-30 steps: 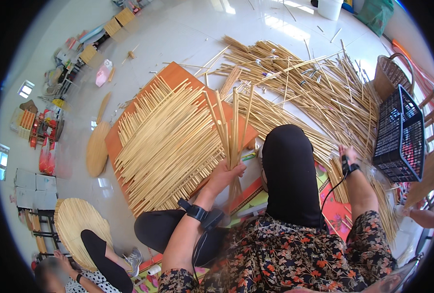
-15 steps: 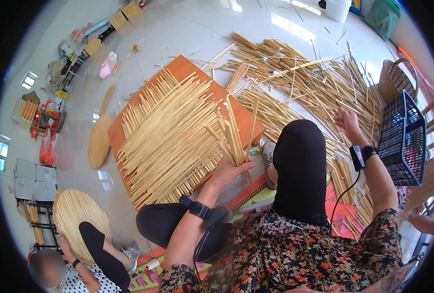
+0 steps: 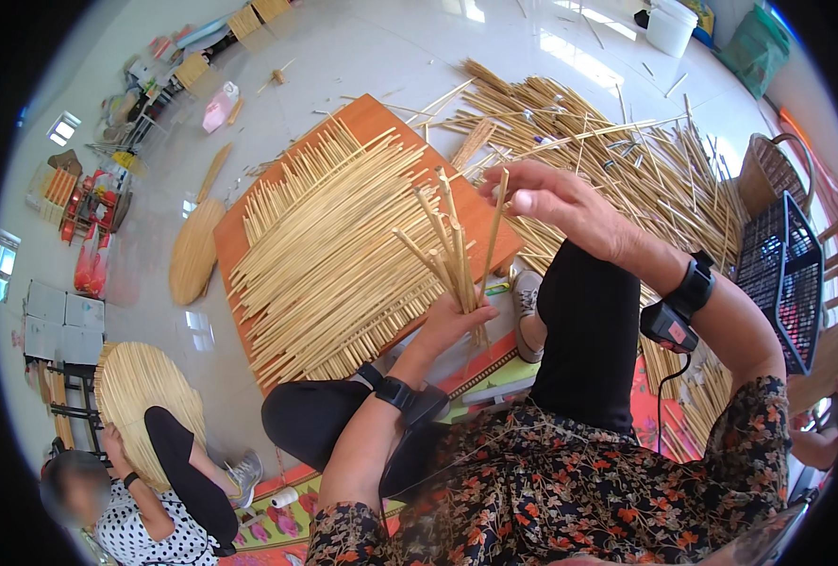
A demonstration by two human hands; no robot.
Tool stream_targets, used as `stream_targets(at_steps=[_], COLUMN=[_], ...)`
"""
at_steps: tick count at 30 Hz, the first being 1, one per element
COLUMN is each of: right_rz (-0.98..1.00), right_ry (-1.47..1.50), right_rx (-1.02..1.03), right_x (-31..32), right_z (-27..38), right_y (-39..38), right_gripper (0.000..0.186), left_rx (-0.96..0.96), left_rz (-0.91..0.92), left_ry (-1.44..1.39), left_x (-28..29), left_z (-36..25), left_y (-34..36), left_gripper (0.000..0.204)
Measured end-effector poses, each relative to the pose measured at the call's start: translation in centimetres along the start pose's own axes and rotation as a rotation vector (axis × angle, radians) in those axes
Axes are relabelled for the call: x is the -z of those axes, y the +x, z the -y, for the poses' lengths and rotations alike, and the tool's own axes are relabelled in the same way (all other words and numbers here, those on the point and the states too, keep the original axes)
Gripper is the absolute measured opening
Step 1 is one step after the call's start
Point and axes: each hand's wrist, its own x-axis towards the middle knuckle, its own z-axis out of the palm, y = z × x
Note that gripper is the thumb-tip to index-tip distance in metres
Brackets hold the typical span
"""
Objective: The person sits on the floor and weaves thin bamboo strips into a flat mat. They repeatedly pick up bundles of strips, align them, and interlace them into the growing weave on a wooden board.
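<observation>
My left hand (image 3: pixel 452 324) is closed around the lower part of a bundle of straw-coloured stalks (image 3: pixel 455 259), whose tips fan out upward. One stalk leans away to the right of the bundle. Close to that stalk's tip is my right hand (image 3: pixel 565 208), its fingers stretched out and the thumb apart; I see nothing held in it. Beyond the bundle, an orange-brown board (image 3: pixel 351 123) lies on the floor. Across it is a layer of many parallel stalks (image 3: pixel 329 255), with crossing stalks showing under its edges.
A big pile of loose stalks (image 3: pixel 617 160) spreads at the far right. Beside it stand a black plastic crate (image 3: pixel 779 283) and a wicker basket (image 3: pixel 768 179). An oval woven panel (image 3: pixel 194 250) lies left of the board. At lower left, a co-worker (image 3: pixel 150 509) holds a round stalk panel (image 3: pixel 150 396).
My right hand has moved left and inward, from over the stalk pile to the top of the bundle. My left hand still grips the bundle, nearly in place.
</observation>
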Motion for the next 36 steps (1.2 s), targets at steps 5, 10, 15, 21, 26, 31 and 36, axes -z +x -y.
stream_targets(at_steps=[5, 10, 15, 21, 26, 31, 36], right_rz=[0.185, 0.143, 0.238, 0.301, 0.239, 0.199, 0.032], right_ry=[0.311, 0.137, 0.219, 0.093, 0.124, 0.088, -0.02], right_rx=[-0.009, -0.081, -0.086, -0.149, -0.081, -0.107, -0.104], right_x=[-4.2, -7.1, -7.4, -7.1, -7.5, -6.9, -6.6], right_z=[-1.3, -0.3, 0.5, -1.4, -1.4, -1.8, -2.9], right_y=[1.6, 2.4, 2.7, 3.7, 3.5, 3.5, 3.1], right_gripper=[0.094, 0.084, 0.071, 0.073, 0.063, 0.072, 0.082], left_rx=[0.062, 0.083, -0.014, 0.022, 0.042, -0.006, -0.143], left_rz=[-0.026, -0.047, -0.12, -0.128, -0.091, -0.13, -0.191], left_ry=[-0.024, -0.01, 0.099, -0.083, -0.127, -0.099, -0.14], left_x=[-0.2, -0.1, -0.3, 0.1, 0.0, 0.2, 1.7], left_z=[-0.5, -2.1, -1.7, -1.0, -0.8, -0.1, -0.2], left_y=[-0.2, -0.2, 0.4, 0.3, 0.2, 0.4, 0.9], left_gripper=[0.022, 0.025, 0.023, 0.018, 0.021, 0.023, 0.024])
